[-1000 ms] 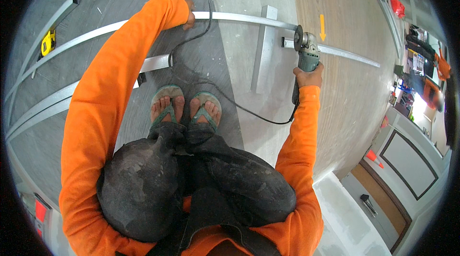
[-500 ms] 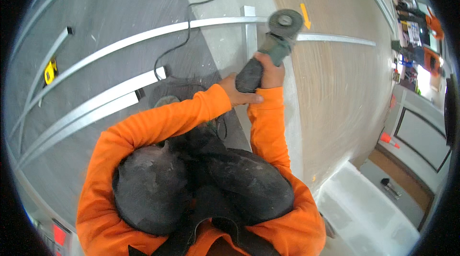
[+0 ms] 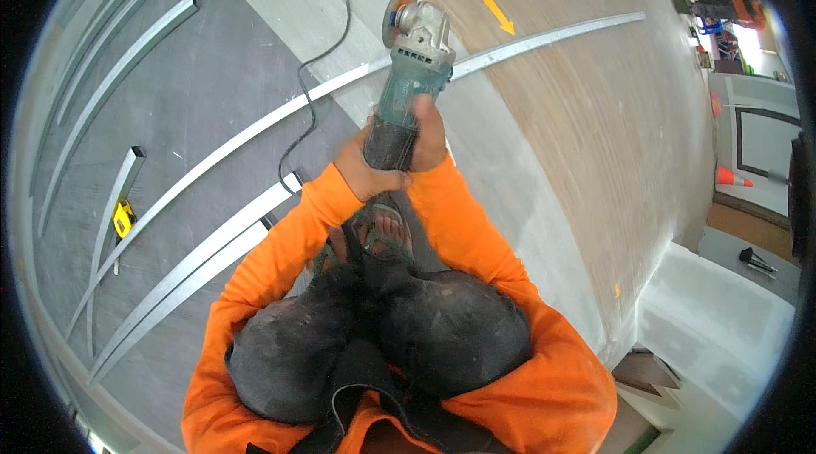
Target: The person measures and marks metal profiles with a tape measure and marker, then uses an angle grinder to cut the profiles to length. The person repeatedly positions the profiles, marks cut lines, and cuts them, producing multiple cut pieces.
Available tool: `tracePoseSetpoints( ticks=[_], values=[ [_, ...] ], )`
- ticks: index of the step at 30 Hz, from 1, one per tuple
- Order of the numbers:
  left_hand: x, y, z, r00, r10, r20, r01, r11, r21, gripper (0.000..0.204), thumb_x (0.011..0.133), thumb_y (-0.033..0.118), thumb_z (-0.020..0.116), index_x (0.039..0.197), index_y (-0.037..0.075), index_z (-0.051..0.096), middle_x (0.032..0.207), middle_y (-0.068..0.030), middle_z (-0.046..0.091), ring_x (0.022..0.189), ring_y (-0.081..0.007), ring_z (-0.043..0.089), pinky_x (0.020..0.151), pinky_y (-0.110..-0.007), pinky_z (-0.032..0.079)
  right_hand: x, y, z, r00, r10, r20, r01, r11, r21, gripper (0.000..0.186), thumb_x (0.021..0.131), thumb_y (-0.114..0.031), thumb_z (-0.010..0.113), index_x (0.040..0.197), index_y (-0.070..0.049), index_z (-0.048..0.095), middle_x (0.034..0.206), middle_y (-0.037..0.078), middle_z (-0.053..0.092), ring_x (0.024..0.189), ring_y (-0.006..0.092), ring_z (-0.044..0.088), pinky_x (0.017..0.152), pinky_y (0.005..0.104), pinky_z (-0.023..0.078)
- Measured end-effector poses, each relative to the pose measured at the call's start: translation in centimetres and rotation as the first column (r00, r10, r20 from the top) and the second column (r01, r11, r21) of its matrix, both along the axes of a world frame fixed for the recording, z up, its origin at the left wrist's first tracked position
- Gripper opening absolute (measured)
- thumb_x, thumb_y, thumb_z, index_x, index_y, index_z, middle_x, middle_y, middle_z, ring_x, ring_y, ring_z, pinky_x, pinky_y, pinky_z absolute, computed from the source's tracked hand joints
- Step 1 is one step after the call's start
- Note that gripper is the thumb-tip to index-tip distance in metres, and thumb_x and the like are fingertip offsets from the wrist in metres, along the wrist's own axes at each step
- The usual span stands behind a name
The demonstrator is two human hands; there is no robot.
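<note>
An angle grinder (image 3: pixel 410 90) with a green body, dark rear grip and silver gear head is in both my hands. My left hand (image 3: pixel 365 172) is wrapped round the rear grip. My right hand (image 3: pixel 429 138) closes on the body from the right, its thumb along the top. The cutting disc (image 3: pixel 396 15) points away from me, tilted nearly on edge at the left of the head. Beneath the grinder a long metal channel (image 3: pixel 255 133) runs across the floor; the tool hides part of it. I cannot tell whether the disc is spinning.
A black cord (image 3: pixel 347 3) crosses the long channel. Shorter metal channels (image 3: pixel 208 254) lie at the left, with a yellow tape measure (image 3: pixel 124 218) by another piece. A yellow arrow marker (image 3: pixel 499 15) lies beyond the channel. White boards (image 3: pixel 710 318) stand at the right.
The grinder has rolled over: its disc face showed broadly before, and now stands nearly on edge at the left. Both hands have moved left with it, and my view has shifted.
</note>
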State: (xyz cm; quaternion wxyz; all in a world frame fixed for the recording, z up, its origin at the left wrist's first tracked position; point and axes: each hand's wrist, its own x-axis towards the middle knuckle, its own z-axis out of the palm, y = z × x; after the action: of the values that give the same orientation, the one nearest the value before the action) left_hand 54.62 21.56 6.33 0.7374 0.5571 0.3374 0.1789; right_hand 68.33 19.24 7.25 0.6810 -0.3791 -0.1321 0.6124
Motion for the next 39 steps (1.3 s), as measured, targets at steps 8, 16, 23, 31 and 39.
tracePoseSetpoints(
  ticks=[8,16,23,31,39],
  values=[
    [1.1,0.1,-0.1,0.997,-0.071,0.026,0.069,0.996,0.059,0.084,0.061,0.024,0.084,0.127,-0.009,0.046,0.115,-0.0185,0.061,0.107,-0.0235,0.059,0.095,-0.032,0.045,1.6,-0.4,0.3,0.993,-0.116,-0.028,0.116,0.993,-0.006,0.077,0.091,-0.071,0.029,0.116,-0.002,0.053,0.096,0.022,0.064,0.083,0.0348,0.065,0.074,0.0452,0.055],
    [2.9,-0.2,1.1,0.977,-0.174,-0.12,0.185,0.978,0.093,0.081,0.062,0.027,0.083,0.125,-0.008,0.047,0.111,-0.0168,0.063,0.101,-0.0231,0.061,0.093,-0.032,0.047,2.7,-1.6,1.8,0.967,-0.251,-0.039,0.244,0.961,-0.134,0.076,0.089,-0.073,0.032,0.107,-0.003,0.054,0.083,0.019,0.063,0.07,0.0306,0.064,0.064,0.0412,0.055],
    [3.4,-1.0,1.2,0.938,-0.18,-0.298,0.252,0.942,0.223,0.106,0.061,0.034,0.082,0.142,-0.009,0.028,0.114,-0.0255,0.062,0.107,-0.031,0.062,0.093,-0.033,0.048,3.3,-3.2,1.4,0.954,-0.233,-0.187,0.21,0.969,-0.133,0.078,0.091,-0.07,0.03,0.113,0.0,0.054,0.092,0.022,0.062,0.083,0.0364,0.062,0.076,0.0479,0.053],
    [3.5,-0.8,2.6,0.915,-0.249,-0.316,0.3,0.946,0.125,0.115,0.06,0.037,0.083,0.145,-0.01,0.02,0.117,-0.0293,0.06,0.108,-0.0323,0.062,0.094,-0.033,0.048,4.1,-3.7,-0.3,0.965,-0.249,-0.084,0.235,0.961,-0.145,0.077,0.092,-0.068,0.03,0.115,0.001,0.053,0.095,0.022,0.062,0.085,0.037,0.062,0.078,0.0497,0.052],
    [2.2,-0.3,-0.1,0.914,-0.295,-0.278,0.342,0.93,0.138,0.106,0.062,0.034,0.083,0.142,-0.01,0.028,0.124,-0.0269,0.057,0.117,-0.0292,0.056,0.1,-0.033,0.043,2.1,-3.3,1.2,0.922,-0.305,-0.239,0.24,0.934,-0.264,0.073,0.09,-0.069,0.036,0.117,-0.003,0.052,0.093,0.018,0.062,0.082,0.0335,0.062,0.076,0.0462,0.053]
  ],
)
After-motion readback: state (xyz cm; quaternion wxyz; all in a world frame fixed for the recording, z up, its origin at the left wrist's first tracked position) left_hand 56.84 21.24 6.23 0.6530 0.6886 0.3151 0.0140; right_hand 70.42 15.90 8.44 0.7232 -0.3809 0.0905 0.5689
